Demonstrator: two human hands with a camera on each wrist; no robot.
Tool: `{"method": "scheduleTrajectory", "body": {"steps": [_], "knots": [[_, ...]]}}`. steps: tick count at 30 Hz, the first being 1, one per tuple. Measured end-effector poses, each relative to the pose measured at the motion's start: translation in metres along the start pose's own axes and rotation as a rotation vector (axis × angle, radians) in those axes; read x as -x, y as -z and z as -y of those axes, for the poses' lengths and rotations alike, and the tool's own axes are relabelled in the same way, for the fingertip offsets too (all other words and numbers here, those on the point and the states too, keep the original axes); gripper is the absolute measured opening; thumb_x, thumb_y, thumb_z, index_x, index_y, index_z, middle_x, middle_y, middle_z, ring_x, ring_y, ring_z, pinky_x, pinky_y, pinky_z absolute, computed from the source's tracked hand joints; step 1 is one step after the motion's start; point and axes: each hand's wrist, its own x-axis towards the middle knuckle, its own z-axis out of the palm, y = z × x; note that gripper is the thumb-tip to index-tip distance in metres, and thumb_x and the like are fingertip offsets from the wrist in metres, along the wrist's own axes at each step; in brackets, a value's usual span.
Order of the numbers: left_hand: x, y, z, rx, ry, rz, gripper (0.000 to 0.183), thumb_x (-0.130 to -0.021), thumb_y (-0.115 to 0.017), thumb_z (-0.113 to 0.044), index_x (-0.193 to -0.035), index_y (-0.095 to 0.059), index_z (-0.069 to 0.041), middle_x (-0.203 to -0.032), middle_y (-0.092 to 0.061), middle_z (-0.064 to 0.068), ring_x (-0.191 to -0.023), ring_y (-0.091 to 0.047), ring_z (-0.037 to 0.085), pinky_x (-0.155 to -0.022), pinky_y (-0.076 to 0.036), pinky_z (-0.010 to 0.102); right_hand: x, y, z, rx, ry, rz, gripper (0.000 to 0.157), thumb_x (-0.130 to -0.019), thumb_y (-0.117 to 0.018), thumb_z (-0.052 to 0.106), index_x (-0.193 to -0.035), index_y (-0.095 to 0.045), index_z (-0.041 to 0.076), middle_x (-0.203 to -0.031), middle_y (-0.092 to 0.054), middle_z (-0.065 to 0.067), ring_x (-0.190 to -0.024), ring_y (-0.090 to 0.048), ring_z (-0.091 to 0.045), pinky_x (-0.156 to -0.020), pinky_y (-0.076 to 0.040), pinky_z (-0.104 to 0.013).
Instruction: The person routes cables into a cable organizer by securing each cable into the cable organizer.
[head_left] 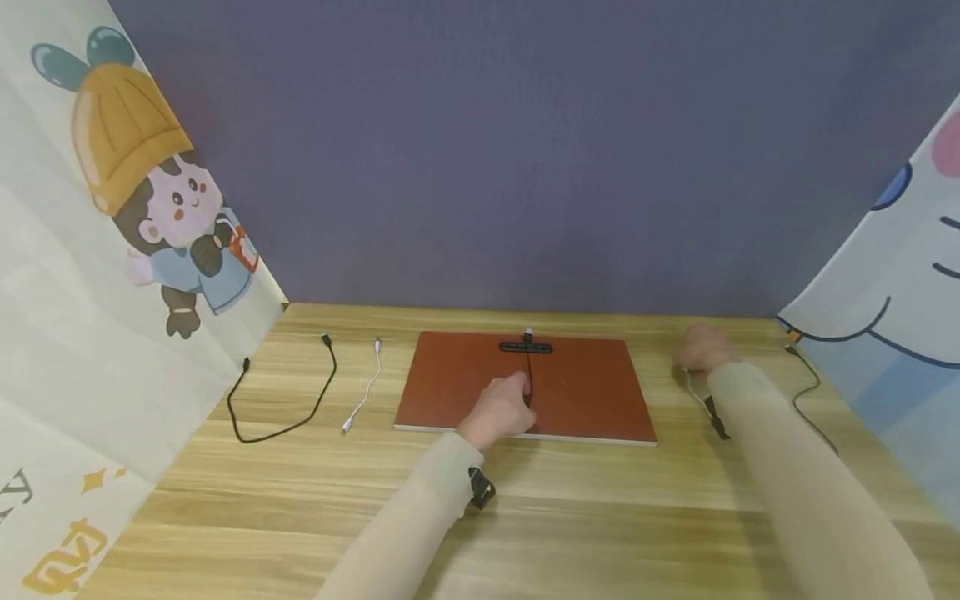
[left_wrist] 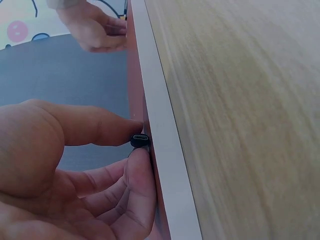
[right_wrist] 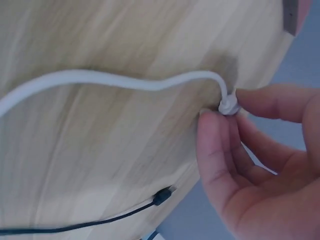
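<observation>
In the head view, my left hand (head_left: 498, 410) is at the near edge of a reddish-brown board (head_left: 450, 375), pinching the near end of a thin black cable (head_left: 529, 367). That cable runs over the board to its far side, where it meets a black strip (head_left: 510, 347). Right of the board, my right hand (head_left: 703, 350) holds the far end of a short white cable (head_left: 697, 398) by the wooden table (head_left: 262, 517). A dark cable (head_left: 798, 392) lies farther right. On the left are a looped black cable (head_left: 273, 435) and, between it and the board, another white cable (head_left: 367, 390).

In the left wrist view, my thumb and forefinger are closed on a black connector (left_wrist: 139, 139), its open end showing, just beside the board's pale edge.

In the right wrist view, my thumb and fingers pinch the white plug (right_wrist: 228, 106); the dark cable's plug (right_wrist: 162, 196) lies apart from them on the wood.
</observation>
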Motion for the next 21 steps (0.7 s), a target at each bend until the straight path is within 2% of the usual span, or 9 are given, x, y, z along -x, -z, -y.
{"method": "scheduleTrajectory", "body": {"steps": [2,4,6,7,8,10,13,17,21], "knots": [[0.0,0.0,0.0,0.011,-0.003,0.001,0.031,-0.088,-0.074,-0.01,-0.115,-0.059,-0.006,-0.106,-0.065,0.012,-0.083,-0.058,0.023,-0.07,-0.05,0.037,-0.001,0.0,0.002,-0.016,0.012,0.019,0.014,-0.082,-0.058,0.011,-0.083,-0.055,-0.003,-0.072,-0.055,-0.009,-0.058,-0.051,-0.018,-0.054,-0.048,-0.031],[0.0,0.0,0.0,0.019,-0.003,0.001,0.031,-0.089,-0.074,-0.009,-0.116,-0.059,-0.006,-0.108,-0.065,0.012,-0.082,-0.058,0.023,-0.069,-0.049,0.036,-0.003,0.0,0.005,-0.034,0.027,0.036,0.035,-0.079,-0.059,0.009,-0.103,-0.056,-0.016,-0.081,-0.06,-0.016,-0.057,-0.052,-0.017,-0.055,-0.05,-0.031],[0.0,-0.001,0.0,0.021,-0.002,0.003,0.032,-0.089,-0.074,-0.01,-0.118,-0.059,-0.006,-0.109,-0.065,0.013,-0.08,-0.057,0.022,-0.068,-0.049,0.035,-0.003,0.0,0.008,-0.023,0.062,0.044,0.058,-0.077,-0.059,0.007,-0.124,-0.046,-0.023,-0.098,-0.062,-0.027,-0.063,-0.055,-0.018,-0.056,-0.052,-0.032],[0.0,-0.001,0.0,0.024,-0.002,0.003,0.033,-0.089,-0.073,-0.01,-0.119,-0.059,-0.005,-0.11,-0.065,0.013,-0.078,-0.057,0.022,-0.066,-0.048,0.035,-0.003,0.0,0.011,-0.013,0.079,0.05,0.059,-0.077,-0.058,0.007,-0.126,-0.044,-0.023,-0.102,-0.06,-0.029,-0.064,-0.056,-0.019,-0.057,-0.052,-0.032],[0.0,-0.001,0.0,0.023,-0.003,0.003,0.033,-0.089,-0.073,-0.01,-0.119,-0.059,-0.005,-0.11,-0.065,0.013,-0.077,-0.057,0.022,-0.065,-0.048,0.034,-0.003,0.0,0.013,-0.01,0.098,0.053,0.058,-0.077,-0.057,0.005,-0.127,-0.044,-0.023,-0.104,-0.059,-0.03,-0.066,-0.057,-0.02,-0.058,-0.053,-0.032],[0.001,-0.001,-0.001,0.02,-0.006,0.003,0.034,-0.09,-0.073,-0.011,-0.12,-0.059,-0.004,-0.11,-0.065,0.014,-0.075,-0.057,0.022,-0.063,-0.047,0.033,-0.003,0.001,0.019,0.016,0.144,0.048,0.04,-0.08,-0.054,0.004,-0.114,-0.051,-0.018,-0.099,-0.059,-0.027,-0.069,-0.057,-0.021,-0.058,-0.052,-0.033],[0.001,-0.001,-0.001,0.021,-0.005,0.001,0.034,-0.09,-0.073,-0.011,-0.12,-0.059,-0.003,-0.111,-0.065,0.015,-0.073,-0.057,0.022,-0.061,-0.047,0.033,-0.001,-0.001,0.029,0.043,0.213,0.019,0.014,-0.083,-0.055,0.002,-0.095,-0.056,-0.005,-0.085,-0.059,-0.015,-0.067,-0.057,-0.022,-0.058,-0.05,-0.033],[0.001,-0.001,-0.002,0.008,-0.008,-0.007,0.035,-0.089,-0.073,-0.01,-0.121,-0.06,-0.002,-0.113,-0.066,0.015,-0.076,-0.058,0.022,-0.062,-0.048,0.033,0.003,-0.001,0.042,0.057,0.279,-0.026,0.02,-0.082,-0.062,0.001,-0.1,-0.063,-0.009,-0.093,-0.065,-0.019,-0.077,-0.061,-0.027,-0.061,-0.052,-0.034],[0.002,-0.001,-0.002,0.001,-0.011,-0.012,0.035,-0.089,-0.073,-0.01,-0.121,-0.06,-0.002,-0.111,-0.067,0.015,-0.076,-0.059,0.022,-0.063,-0.049,0.034,0.008,0.001,0.059,0.043,0.323,-0.018,0.026,-0.082,-0.063,-0.001,-0.106,-0.065,-0.012,-0.097,-0.068,-0.022,-0.077,-0.063,-0.027,-0.062,-0.053,-0.036]]}}
